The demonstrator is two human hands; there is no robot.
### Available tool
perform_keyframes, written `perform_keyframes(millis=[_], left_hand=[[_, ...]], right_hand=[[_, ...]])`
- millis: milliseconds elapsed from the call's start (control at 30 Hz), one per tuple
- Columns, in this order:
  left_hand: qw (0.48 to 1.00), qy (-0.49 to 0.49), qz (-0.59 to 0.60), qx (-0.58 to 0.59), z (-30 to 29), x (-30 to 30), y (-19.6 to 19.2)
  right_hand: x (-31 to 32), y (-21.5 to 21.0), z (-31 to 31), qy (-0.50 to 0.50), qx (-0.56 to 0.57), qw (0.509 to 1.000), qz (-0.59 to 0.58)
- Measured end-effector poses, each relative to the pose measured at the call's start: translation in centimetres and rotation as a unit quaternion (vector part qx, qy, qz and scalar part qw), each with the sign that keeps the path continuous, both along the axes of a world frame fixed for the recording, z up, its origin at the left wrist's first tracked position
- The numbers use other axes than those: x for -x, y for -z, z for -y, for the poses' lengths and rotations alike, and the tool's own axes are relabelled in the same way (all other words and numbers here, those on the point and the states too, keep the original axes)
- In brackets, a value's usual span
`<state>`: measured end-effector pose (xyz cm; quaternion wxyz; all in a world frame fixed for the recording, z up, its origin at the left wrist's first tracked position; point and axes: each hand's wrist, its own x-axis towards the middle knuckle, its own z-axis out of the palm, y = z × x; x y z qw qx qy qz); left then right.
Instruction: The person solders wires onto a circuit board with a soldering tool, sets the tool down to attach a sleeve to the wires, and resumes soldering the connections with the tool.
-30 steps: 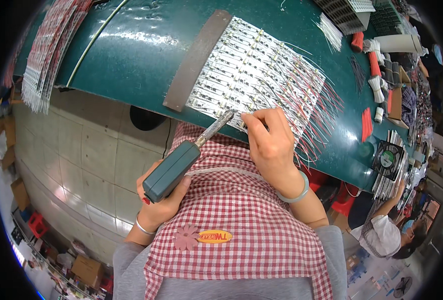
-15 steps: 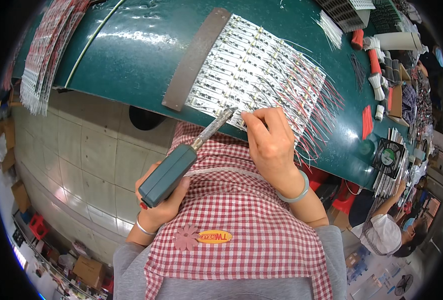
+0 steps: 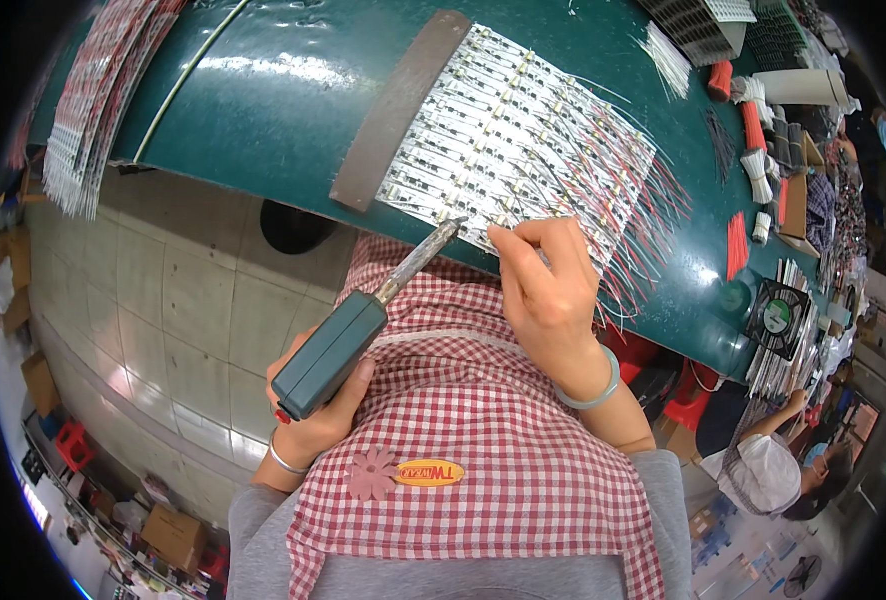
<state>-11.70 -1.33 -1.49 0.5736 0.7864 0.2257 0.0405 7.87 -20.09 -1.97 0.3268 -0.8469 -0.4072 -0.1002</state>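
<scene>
Soldering at green surface [image 3: 293,90], frame centre.
L hand [image 3: 323,415] grip clenched on teal-handled soldering iron [image 3: 348,335]; R hand [image 3: 548,290] pinches at white LED strip array [image 3: 508,145].

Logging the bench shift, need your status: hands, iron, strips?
Left hand grips soldering iron, tip at strip panel. Right hand pinches at panel's near edge. Nothing in the way.

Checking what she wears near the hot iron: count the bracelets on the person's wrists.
2. A pale green bangle on the right wrist, below the right hand; a thin silver bracelet on the left wrist, below the left hand gripping the soldering iron.
</scene>
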Motion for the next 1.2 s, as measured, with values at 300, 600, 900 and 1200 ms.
perform_keyframes(millis=[300, 600, 900, 1200], left_hand=[[1.000, 0.007, 0.010, -0.002, 0.1, -0.1, 0.0], [1.000, 0.003, 0.015, -0.002, 0.1, 0.0, 0.4], [1.000, 0.012, 0.000, 0.012, 0.0, -1.0, 0.1], [0.998, 0.043, 0.014, -0.035, -0.3, -1.1, 0.2]], right_hand=[[0.4, 0.5, -0.1, -0.005, 0.008, 1.000, -0.010], [0.6, 0.7, -0.2, -0.002, 0.016, 1.000, -0.004], [0.7, 0.9, -0.3, 0.003, 0.019, 1.000, -0.013], [0.5, 1.1, -0.3, 0.001, 0.024, 1.000, -0.015]])
